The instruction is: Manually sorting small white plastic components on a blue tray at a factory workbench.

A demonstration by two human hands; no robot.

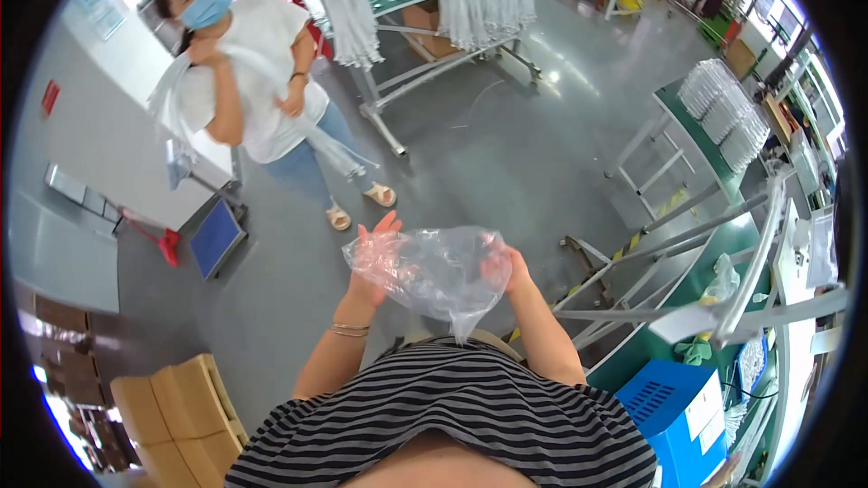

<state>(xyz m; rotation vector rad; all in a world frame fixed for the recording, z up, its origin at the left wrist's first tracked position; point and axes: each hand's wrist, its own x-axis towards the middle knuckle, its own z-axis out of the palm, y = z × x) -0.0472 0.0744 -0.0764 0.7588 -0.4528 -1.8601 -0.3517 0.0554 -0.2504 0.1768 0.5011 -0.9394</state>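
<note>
A clear, crumpled plastic bag (434, 276) is spread between my two hands in front of my waist, one corner hanging down toward me. My right hand (508, 269) grips its right side, the fingers partly seen through the film. At the left end, my left hand (372, 262) has its fingers stretched out and spread, their tips rising above the bag's upper edge. Film covers part of that palm, and whether the thumb pinches it is hard to make out. I can make out nothing inside the bag.
A masked person (244, 72) stands ahead left, white strips over the shoulder. Beyond is a wheeled rack (425, 72) hung with white bundles. At right are a green-topped bench (669, 280), metal rails (750, 253) and a blue box (674, 416). Cardboard boxes (181, 416) stand lower left.
</note>
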